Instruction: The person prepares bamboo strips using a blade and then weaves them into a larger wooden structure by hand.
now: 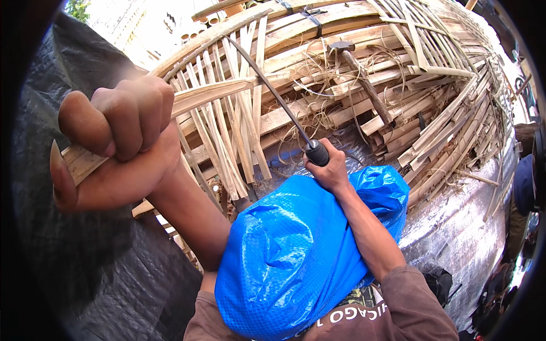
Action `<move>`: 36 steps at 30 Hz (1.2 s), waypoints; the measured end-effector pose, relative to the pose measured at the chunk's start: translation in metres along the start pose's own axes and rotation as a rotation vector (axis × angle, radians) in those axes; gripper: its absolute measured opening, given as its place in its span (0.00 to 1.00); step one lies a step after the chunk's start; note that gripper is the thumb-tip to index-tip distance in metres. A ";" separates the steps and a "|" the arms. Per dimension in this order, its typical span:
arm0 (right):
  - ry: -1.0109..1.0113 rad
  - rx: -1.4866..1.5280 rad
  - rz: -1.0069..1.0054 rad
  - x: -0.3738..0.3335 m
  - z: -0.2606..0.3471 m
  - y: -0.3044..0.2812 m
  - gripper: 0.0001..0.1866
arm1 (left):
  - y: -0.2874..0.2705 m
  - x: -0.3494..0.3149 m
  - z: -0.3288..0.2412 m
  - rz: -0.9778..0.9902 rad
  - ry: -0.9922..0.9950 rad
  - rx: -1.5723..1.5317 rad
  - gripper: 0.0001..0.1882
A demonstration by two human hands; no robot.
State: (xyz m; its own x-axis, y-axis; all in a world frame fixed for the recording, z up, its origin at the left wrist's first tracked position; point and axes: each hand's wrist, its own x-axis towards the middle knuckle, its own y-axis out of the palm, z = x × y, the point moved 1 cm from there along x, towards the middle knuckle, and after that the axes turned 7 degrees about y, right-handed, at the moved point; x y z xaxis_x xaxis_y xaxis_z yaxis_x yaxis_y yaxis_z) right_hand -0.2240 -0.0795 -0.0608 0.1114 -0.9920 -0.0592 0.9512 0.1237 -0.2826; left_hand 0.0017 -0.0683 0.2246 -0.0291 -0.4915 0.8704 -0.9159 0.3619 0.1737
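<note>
My left hand point(128, 122), raised close to the camera, is wrapped round a bamboo strip point(213, 92). The strip slants up to the right, its far end narrowing. My right hand point(330, 167) grips the black handle of a long thin-bladed knife point(273, 94). The blade points up and left, and in this view it crosses the strip near its far end; I cannot tell whether they touch. A blue plastic sheet point(278, 250) covers my lap, beneath my forearms.
Cut bamboo slats point(242, 131) lean at the left of a larger pile of split bamboo point(398, 133). A hammer point(364, 79) lies among curly shavings point(318, 111). Black sheeting point(108, 256) hangs at the left. Silvery sheeting point(460, 227) spreads to the right.
</note>
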 end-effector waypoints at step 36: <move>-0.141 0.185 0.238 0.000 0.033 0.000 0.19 | -0.007 0.002 -0.002 0.400 -0.151 -0.384 0.27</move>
State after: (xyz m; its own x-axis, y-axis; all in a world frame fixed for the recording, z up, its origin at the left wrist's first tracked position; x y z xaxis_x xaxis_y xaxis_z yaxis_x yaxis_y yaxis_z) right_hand -0.2150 -0.0807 -0.0295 0.3633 -0.9311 0.0337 0.9284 0.3587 -0.0973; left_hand 0.0086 -0.0697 0.2259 -0.4259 -0.3547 0.8323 -0.6118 0.7906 0.0238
